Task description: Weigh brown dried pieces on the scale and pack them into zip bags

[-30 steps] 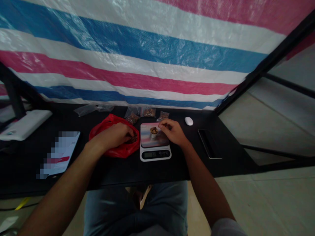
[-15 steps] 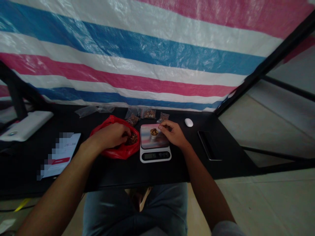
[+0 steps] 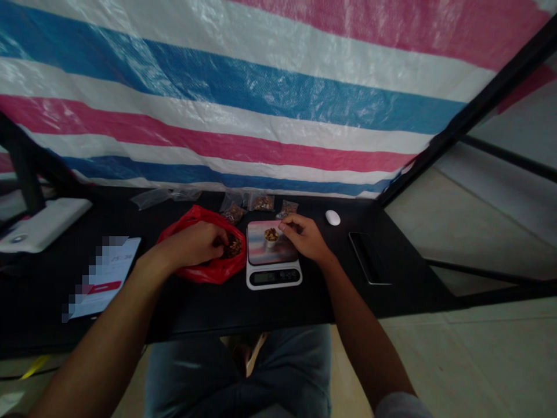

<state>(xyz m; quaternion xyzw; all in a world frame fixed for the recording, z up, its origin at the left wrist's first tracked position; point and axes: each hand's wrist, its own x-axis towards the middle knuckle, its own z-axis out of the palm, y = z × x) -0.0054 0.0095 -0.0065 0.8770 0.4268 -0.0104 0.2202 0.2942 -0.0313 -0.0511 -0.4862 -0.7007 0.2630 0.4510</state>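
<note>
My left hand [image 3: 201,246] reaches into an open red plastic bag [image 3: 217,273], its fingers curled at the small brown pieces [image 3: 233,246] inside. Whether those fingertips hold a piece is hidden. Beside the bag stands a white digital kitchen scale [image 3: 252,285] with a shiny metal plate [image 3: 285,251]. A small cup [image 3: 270,241], heaped with brown and yellowish pieces, sits upright on that plate. My right hand [image 3: 304,235] is over the plate's right edge, thumb and forefinger pinched close to the cup; anything between them is too small to make out.
Behind the scale lie several clear bags of brown pieces [image 3: 262,202], with flat clear bags [image 3: 165,196] farther left. A white mouse [image 3: 333,217] and a dark phone [image 3: 369,258] lie right. Left are a lit tablet-like screen [image 3: 104,278] and a white box-shaped object [image 3: 47,223].
The view has shifted very slightly. Both hands stay almost in place, the left in the red bag and the right beside the cup.
</note>
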